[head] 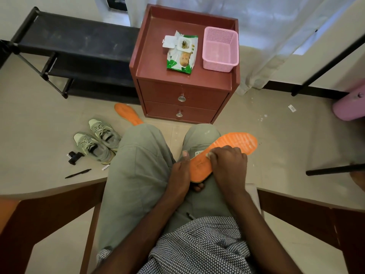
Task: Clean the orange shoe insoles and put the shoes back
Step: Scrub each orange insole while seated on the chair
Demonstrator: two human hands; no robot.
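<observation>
A: Nearest the lens, a dotted shirt [197, 246] and grey trousers [138, 175] are seen, and on the right thigh an orange insole [227, 151] is laid, ribbed underside up, toe pointing away to the right.

B: How is it held?

A: The heel end is pinched by the left hand [180, 171], thumb on the near edge and fingers tucked beneath. The right hand [227, 165] is pressed down on the middle with its fingers curled together; something pale is glimpsed under the knuckles, likely a wipe, though that cannot be confirmed.

B: And its handling?

A: It is judged light, thin and floppy, foam-like. If gripped only at one end, the free toe would be expected to droop or bend, so support from the thigh is advised, with the heel anchored while the surface is rubbed. The ribbing is likely to catch grime and drag on a damp cloth.

B: The rest?

A: A second insole [128, 113] is left on the floor beside the red cabinet [183, 91], partly hidden by the left knee. The pair of grey shoes [96, 139] is set nearby on the floor, in front of the black rack [79, 56]. A wipes packet [181, 54] with its lid flipped up lies on the cabinet top, next to a pink basket [220, 49].
</observation>
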